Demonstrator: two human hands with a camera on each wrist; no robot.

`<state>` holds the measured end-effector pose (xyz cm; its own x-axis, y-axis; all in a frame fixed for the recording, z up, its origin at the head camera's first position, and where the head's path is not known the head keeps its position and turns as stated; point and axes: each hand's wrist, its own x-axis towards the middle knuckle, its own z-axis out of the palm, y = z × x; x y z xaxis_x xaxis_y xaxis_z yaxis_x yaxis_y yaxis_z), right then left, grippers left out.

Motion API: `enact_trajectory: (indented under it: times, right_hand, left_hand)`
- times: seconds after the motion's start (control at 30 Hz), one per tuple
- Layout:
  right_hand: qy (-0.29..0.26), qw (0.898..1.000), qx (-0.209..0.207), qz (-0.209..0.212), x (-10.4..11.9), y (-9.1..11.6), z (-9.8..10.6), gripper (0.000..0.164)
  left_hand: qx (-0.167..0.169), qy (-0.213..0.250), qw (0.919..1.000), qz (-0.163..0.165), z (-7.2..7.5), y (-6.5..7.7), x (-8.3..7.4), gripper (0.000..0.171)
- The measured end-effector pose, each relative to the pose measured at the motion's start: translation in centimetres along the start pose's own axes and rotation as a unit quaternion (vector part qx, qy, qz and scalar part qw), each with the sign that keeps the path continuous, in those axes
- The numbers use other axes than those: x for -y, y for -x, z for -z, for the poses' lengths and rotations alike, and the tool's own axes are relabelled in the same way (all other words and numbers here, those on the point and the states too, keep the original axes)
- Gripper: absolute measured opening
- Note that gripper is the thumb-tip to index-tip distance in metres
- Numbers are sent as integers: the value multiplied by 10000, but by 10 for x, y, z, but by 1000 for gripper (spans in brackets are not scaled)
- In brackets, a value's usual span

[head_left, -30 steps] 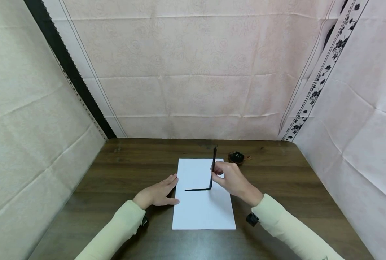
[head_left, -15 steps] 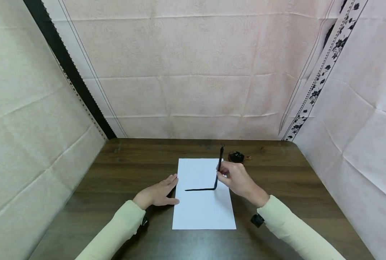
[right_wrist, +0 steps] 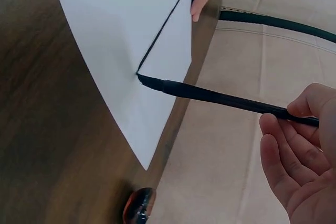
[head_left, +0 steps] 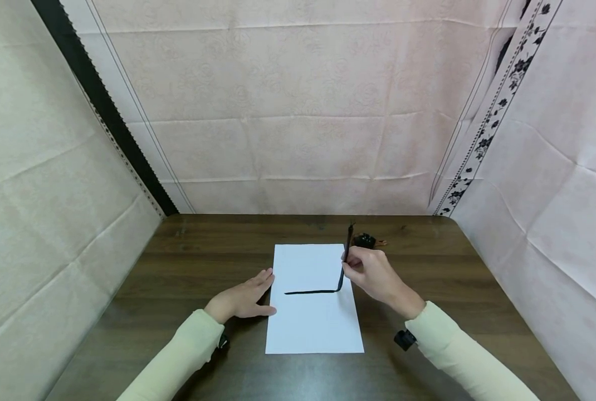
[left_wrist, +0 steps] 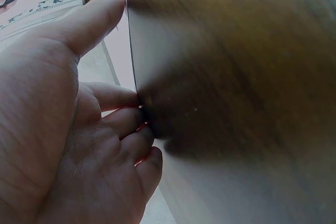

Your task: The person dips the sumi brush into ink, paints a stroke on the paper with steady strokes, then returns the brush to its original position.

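My right hand (head_left: 375, 274) pinches a black ink brush (right_wrist: 210, 95) by its handle, thumb against fingertips. The brush stands nearly upright in the head view, its dark tip on the white paper (head_left: 313, 328). From that tip a black stroke (head_left: 308, 292) runs left across the middle of the sheet. My left hand (head_left: 243, 295) lies at the paper's left edge, fingers extended, thumb and fingertips right at the border. In the left wrist view the fingertips (left_wrist: 149, 166) rest along the table, and part of the brush shows at the top left.
Just behind the right hand stands a small dark, shiny container (head_left: 364, 240) with a brownish piece at its side. The brown wooden table (head_left: 177, 278) is enclosed by pale cloth (head_left: 288, 111) at the back and both sides.
My right hand has moved to the right with the brush, and the black stroke has grown longer toward the paper's right edge. The left hand has stayed in place.
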<state>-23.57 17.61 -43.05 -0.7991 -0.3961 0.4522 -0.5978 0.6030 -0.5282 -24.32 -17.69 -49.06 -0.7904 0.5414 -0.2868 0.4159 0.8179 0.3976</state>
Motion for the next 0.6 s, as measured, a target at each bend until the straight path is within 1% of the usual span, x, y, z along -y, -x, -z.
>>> enact_trajectory:
  times: [0.2,0.43,0.53,0.6]
  right_hand:
    - [1,9993,-247,276,1,-4,10,8]
    - [-131,9970,-620,448,2,-13,27,7]
    - [26,9942,-867,643,1,-17,36,9]
    - [145,9909,-1039,848,0,-20,42,10]
  left_hand:
    - [-21,21,10000,-5,0,1,0,95]
    - [3,-5,10000,44,-2,1,1,96]
    - [-3,-21,10000,58,-2,1,0,96]
    - [-7,-38,10000,53,-3,1,0,96]
